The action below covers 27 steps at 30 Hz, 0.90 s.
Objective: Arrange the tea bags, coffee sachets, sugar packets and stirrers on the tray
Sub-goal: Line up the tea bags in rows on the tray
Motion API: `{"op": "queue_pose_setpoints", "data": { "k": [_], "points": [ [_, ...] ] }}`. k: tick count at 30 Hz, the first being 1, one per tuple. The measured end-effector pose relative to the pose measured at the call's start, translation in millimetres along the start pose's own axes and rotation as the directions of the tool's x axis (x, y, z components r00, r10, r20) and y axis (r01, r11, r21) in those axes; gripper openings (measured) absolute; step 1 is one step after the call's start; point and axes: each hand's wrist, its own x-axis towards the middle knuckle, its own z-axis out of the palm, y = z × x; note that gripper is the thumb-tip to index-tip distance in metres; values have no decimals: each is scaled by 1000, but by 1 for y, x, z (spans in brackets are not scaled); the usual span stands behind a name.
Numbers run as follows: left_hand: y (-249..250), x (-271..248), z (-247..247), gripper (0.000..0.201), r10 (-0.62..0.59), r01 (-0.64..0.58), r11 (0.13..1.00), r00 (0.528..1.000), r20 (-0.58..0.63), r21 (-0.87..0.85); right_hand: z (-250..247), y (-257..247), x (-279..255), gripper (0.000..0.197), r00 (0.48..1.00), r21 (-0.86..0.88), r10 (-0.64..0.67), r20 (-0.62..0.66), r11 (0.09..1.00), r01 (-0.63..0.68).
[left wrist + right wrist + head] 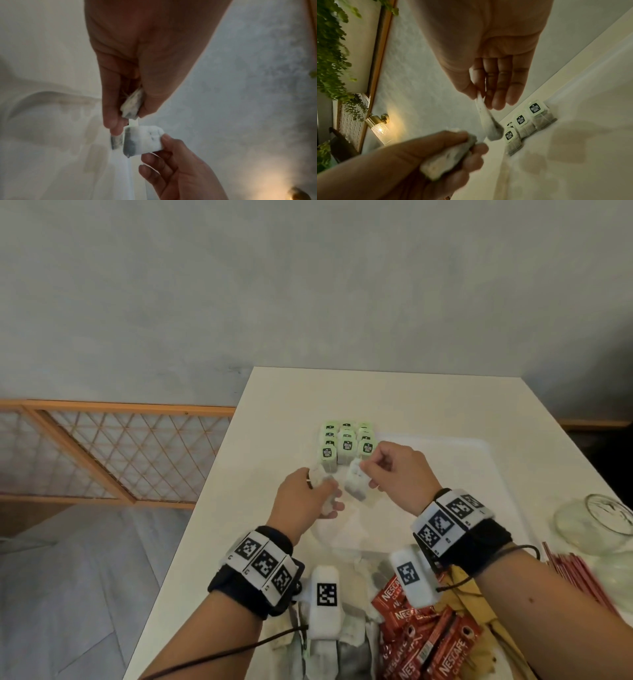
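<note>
Head view, nearest first: red coffee sachets [424, 642] lie heaped at the near edge of the white tray [472, 460], with loose tea bags [346, 645] to their left and red stirrers [579, 580] to their right, beside a glass jar [596, 525] on its side. Beyond that heap, over the tray's middle, both hands are raised. The left hand [301, 501] has its fingers curled round a small bunch of tea bags [327, 498], which sticks out past the fingertips toward the other hand. The right hand [394, 470] pinches one tea bag [356, 484] by its top edge between thumb and forefinger; the bag hangs below the pinch, its dark filled end lowest, just beside the left hand's bunch. Whether the two touch cannot be told. Farther on, at the tray's far left corner, green-tagged tea bags [347, 445] stand in three neat rows. Beyond the tray lies the white table [376, 395], then the grey wall [308, 285].
</note>
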Motion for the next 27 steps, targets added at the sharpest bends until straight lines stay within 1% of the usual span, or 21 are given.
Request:
{"op": "queue_pose_setpoints", "data": {
  "k": [2, 4, 6, 8, 11, 13, 14, 16, 18, 19, 23, 27],
  "points": [
    [3, -2, 7, 13, 56, -55, 998, 998, -21, 42, 1, -2, -5, 18, 1000, -24, 9, -4, 1000, -9],
    [7, -5, 15, 14, 121, -119, 984, 993, -1, 135, 3, -2, -8, 16, 1000, -28, 22, -6, 999, -22],
    [9, -7, 21, 26, 161, -162, 965, 987, 23, 208, 6, -1, -9, 16, 999, 2, 34, -15, 999, -34],
    [9, -7, 25, 29, 178, -183, 959, 983, 39, 215, 8, -2, -10, 19, 998, 40, 56, -17, 998, -55],
    [9, -5, 27, 23, 192, -197, 959, 980, 41, 202, 7, -3, -11, 23, 995, 137, 93, 25, 986, -95],
    [8, 0, 25, 11, 168, -175, 963, 984, 53, 204, 4, -1, -9, 18, 994, 219, 101, 48, 970, -109],
    [9, 2, 24, 7, 148, -159, 966, 987, 64, 206, 3, 1, -8, 14, 995, 219, 94, 41, 971, -101],
    [9, 8, 23, 10, 109, -125, 971, 990, 88, 205, 2, 8, -3, 5, 999, 119, 40, 7, 992, -40],
    [7, 14, 21, 14, 91, -112, 973, 990, 112, 200, 4, 16, 4, 9, 1000, 26, -23, 19, 999, 23],
    [5, 17, 20, 15, 85, -106, 977, 989, 117, 187, 6, 18, 7, 8, 999, 18, -31, 35, 999, 30],
    [-2, 28, 14, 18, 10, -23, 995, 991, 133, 93, 18, 30, 22, 3, 995, -25, 5, 95, 1000, -2],
    [-14, 35, -1, 13, -134, 138, 990, 976, 172, -13, 31, 48, 34, 6, 990, -113, 61, 128, 993, -46]
  ]
}}
